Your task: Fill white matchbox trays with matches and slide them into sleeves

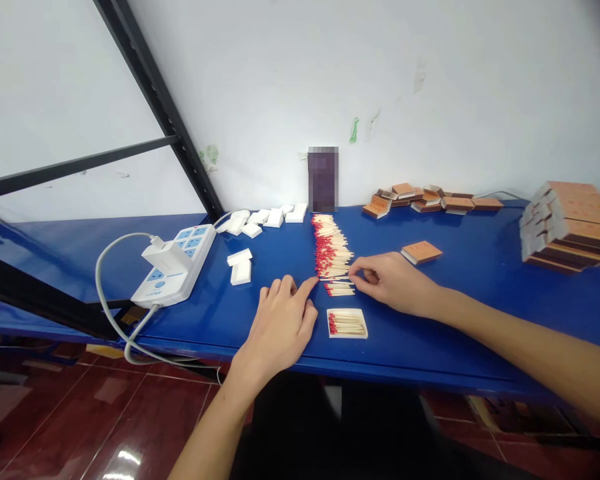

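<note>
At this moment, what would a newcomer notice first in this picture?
First, probably the pile of red-headed matches, running across the blue table toward the left hand and the right hand. Nearer the person sits a white tray of matches; at the far right stands a block of stacked orange matchboxes.

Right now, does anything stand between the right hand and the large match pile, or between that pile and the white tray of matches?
Nothing visible separates the right hand from the large match pile; a small match group lies between the pile and the white tray.
</note>
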Tool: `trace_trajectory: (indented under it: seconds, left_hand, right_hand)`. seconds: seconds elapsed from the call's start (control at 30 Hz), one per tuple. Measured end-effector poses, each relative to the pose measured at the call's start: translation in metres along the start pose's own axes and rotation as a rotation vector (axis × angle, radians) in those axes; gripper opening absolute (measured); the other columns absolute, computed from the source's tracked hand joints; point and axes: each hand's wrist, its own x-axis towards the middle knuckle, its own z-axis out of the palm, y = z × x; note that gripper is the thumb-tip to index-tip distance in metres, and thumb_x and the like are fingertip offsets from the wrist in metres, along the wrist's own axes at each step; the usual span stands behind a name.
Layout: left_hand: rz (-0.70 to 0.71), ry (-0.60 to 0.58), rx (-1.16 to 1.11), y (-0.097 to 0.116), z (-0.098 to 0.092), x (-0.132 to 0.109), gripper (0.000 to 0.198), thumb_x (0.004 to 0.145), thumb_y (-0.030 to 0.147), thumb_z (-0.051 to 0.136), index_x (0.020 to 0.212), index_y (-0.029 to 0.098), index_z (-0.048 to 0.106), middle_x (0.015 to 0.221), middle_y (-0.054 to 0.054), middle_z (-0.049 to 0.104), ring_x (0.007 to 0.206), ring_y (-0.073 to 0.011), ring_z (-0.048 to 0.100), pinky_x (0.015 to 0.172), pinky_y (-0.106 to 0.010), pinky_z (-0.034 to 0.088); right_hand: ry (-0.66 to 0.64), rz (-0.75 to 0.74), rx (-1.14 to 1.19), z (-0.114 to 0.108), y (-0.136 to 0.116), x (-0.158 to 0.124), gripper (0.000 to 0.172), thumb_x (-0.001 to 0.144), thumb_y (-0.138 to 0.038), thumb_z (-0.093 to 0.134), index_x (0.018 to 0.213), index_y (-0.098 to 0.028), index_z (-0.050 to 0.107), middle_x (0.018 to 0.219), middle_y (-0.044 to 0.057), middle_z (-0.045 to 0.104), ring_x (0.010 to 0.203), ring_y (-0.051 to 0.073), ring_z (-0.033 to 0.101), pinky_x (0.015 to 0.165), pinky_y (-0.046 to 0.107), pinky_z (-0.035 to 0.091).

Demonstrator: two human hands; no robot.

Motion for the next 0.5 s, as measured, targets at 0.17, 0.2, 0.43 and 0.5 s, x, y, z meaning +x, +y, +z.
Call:
trace_trajectory:
  seconds: [0.17, 0.2, 0.43, 0.5]
  left_hand:
    - [-0.004, -0.004, -0.014, 0.0, -0.0003, 0.0004, 0.044, 0.104, 0.028, 0.03, 0.146, 0.027, 0.044, 0.108, -0.008, 0.052, 0.099, -0.0266, 0.05, 0.086, -0.043, 0.041]
    - [-0.006, -0.005, -0.016, 0.0001, -0.0005, 0.0005, 0.044, 0.104, 0.028, 0.03, 0.146, 0.027, 0.045, 0.107, -0.007, 0.052, 0.099, -0.0266, 0.05, 0.086, -0.043, 0.041]
    - [0.001, -0.006, -0.004, 0.0006, -0.0015, 0.0007, 0.044, 0.104, 0.027, 0.031, 0.145, 0.027, 0.045, 0.106, -0.007, 0.051, 0.099, -0.0271, 0.05, 0.086, -0.043, 0.04]
    - [0.003, -0.004, 0.0, 0.0004, -0.0012, 0.0008, 0.044, 0.104, 0.027, 0.031, 0.145, 0.027, 0.045, 0.105, -0.007, 0.051, 0.098, -0.027, 0.05, 0.085, -0.043, 0.04]
  right_hand:
    - [0.002, -0.029, 0.003, 0.0004, 0.0002, -0.0003, 0.018, 0.088, -0.025, 0.053, 0.082, -0.018, 0.069, 0.055, -0.003, 0.054, 0.048, 0.012, 0.044, 0.054, 0.024, 0.035]
    - [0.0, -0.033, 0.003, 0.0005, 0.0002, -0.0002, 0.018, 0.088, -0.025, 0.053, 0.082, -0.018, 0.069, 0.055, -0.003, 0.054, 0.048, 0.012, 0.044, 0.054, 0.025, 0.034]
    - [0.004, -0.057, 0.025, 0.0008, -0.0006, -0.0018, 0.018, 0.088, -0.023, 0.054, 0.086, -0.018, 0.071, 0.056, -0.003, 0.054, 0.05, 0.012, 0.046, 0.055, 0.024, 0.036]
    - [0.016, -0.068, 0.043, 0.0007, -0.0013, -0.0026, 0.018, 0.087, -0.022, 0.054, 0.088, -0.018, 0.072, 0.056, -0.003, 0.055, 0.05, 0.011, 0.047, 0.055, 0.024, 0.036]
